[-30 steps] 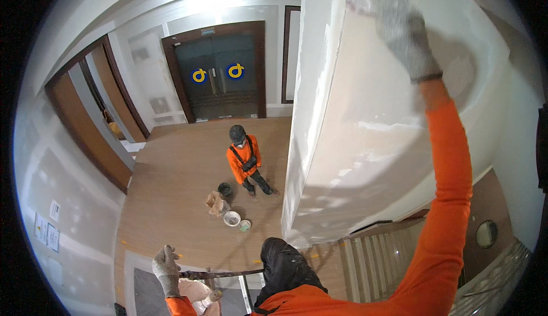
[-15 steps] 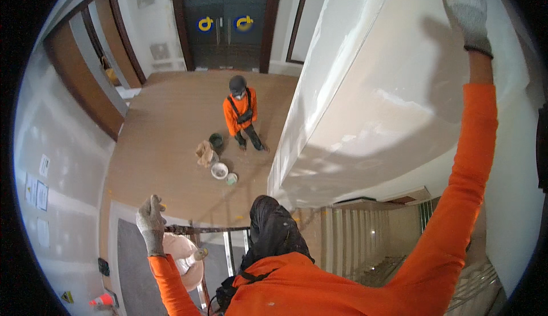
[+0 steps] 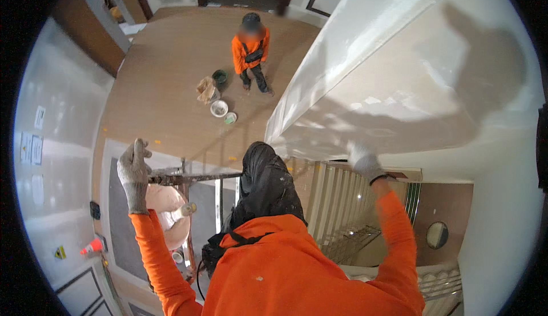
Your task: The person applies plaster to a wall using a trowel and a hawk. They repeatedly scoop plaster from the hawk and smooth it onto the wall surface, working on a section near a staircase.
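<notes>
My left hand [image 3: 135,167], in a pale knitted glove, is raised beside the top of a stepladder [image 3: 219,202]. Its fingers are apart and partly bent, and I see nothing in them. Just under it hangs or stands a pinkish-white bucket [image 3: 161,197] with a stubby tool handle [image 3: 187,208] sticking out; the tool's other end cannot be made out. My right hand [image 3: 363,160], gloved too, is smeared by motion in front of the lower edge of a patched plaster wall [image 3: 394,93]. Whether it holds anything is hidden by the blur. My dark-trousered knee [image 3: 265,167] rises between the arms.
Below, a person [image 3: 249,50] in an orange top stands on the brown floor near a green bucket [image 3: 219,77], a paper sack [image 3: 206,90] and a white bucket [image 3: 218,109]. A staircase [image 3: 342,213] drops away at right. An orange cone [image 3: 91,246] stands at lower left.
My right hand has come down from high on the wall toward its lower edge. The view has tipped downward. My left hand stays near the ladder top, its fingers straighter.
</notes>
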Tool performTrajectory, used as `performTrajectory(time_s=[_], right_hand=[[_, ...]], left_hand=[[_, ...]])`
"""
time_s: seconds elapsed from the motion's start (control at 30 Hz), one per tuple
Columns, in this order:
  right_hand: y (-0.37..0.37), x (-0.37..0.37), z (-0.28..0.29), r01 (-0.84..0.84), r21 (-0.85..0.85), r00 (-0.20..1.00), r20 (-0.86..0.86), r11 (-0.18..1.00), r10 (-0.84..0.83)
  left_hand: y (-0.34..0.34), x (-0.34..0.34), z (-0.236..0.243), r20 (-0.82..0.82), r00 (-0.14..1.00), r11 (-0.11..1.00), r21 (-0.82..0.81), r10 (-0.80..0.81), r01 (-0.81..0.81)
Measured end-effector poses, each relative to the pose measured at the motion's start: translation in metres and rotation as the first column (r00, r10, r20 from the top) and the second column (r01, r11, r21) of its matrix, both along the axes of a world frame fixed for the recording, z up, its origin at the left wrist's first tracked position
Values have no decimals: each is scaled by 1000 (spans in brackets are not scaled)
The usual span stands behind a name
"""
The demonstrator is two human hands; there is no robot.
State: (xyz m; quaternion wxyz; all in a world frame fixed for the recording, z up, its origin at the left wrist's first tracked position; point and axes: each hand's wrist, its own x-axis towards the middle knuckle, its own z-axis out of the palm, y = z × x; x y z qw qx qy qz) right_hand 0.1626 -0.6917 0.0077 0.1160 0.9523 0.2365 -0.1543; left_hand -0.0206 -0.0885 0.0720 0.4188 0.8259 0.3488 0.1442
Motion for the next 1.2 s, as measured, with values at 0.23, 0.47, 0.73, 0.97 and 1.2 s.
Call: performTrajectory(time_s=[0.23, 0.47, 0.73, 0.97, 1.2], right_hand=[[-42, -43, -46, 543, 146, 821, 116, 827, -559], [-34, 30, 137, -494, 748, 611, 662, 443, -435], [32, 68, -18, -303, 946, 786, 317, 117, -531], [-4, -106, -249, 125, 259, 992, -25, 958, -123], [-55, -162, -229, 590, 22, 713, -483, 807, -509]], left_hand=[[4, -1, -3, 10, 1000, 999, 54, -6, 5], [3, 1, -5, -13, 997, 997, -25, 70, -70], [1, 3, 0, -20, 995, 995, -39, 93, -94], [4, 3, -5, 36, 995, 996, -21, 91, -90], [3, 1, 3, -31, 996, 997, -27, 78, -79]])
